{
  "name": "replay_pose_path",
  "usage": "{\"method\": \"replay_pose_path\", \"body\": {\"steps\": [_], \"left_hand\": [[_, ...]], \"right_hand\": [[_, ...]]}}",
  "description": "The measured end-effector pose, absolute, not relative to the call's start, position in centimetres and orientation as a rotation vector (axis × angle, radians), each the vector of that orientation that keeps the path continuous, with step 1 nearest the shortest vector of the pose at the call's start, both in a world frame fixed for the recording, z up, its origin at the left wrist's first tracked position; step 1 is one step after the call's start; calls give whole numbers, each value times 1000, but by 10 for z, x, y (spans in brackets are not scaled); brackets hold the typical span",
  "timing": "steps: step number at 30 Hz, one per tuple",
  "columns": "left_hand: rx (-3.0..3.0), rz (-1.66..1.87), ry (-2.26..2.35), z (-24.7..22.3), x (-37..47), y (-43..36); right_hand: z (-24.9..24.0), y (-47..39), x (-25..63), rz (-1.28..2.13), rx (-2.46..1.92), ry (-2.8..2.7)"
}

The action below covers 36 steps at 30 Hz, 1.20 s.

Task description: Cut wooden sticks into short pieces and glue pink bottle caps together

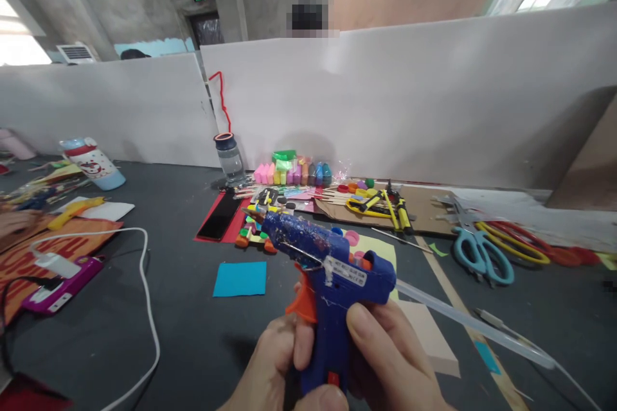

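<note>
A blue hot glue gun with an orange trigger is held upright in front of me, its nozzle pointing to the upper left. My left hand is closed on the handle, with a finger at the trigger. From the other side, my right hand grips the back of the handle with its thumb. A long clear glue stick runs out of the gun's rear to the right. Left of the gun, a blue paper square lies flat on the dark table.
Behind are a black phone on red paper, a water bottle and coloured clay packs. Scissors and cutters lie at the right. A purple power strip with a white cable is at the left.
</note>
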<state>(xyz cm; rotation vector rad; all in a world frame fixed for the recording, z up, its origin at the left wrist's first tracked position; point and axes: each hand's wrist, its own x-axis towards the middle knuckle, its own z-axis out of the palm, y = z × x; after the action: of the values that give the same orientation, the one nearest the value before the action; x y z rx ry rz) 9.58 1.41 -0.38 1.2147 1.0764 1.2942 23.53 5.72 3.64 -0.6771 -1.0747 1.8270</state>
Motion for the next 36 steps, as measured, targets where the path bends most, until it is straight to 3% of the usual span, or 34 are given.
{"method": "replay_pose_path", "body": {"steps": [5,12,31,36], "left_hand": [[1563,1333,915,7,88,34],[1241,1366,1091,5,82,36],[1175,1120,690,10,92,36],[1378,1318,974,-12,91,28]], "right_hand": [[40,57,229,1750,-729,-855],[42,58,226,1768,-704,-857],[22,58,230,1627,-747,-961],[18,59,230,1623,-644,-1012]]}}
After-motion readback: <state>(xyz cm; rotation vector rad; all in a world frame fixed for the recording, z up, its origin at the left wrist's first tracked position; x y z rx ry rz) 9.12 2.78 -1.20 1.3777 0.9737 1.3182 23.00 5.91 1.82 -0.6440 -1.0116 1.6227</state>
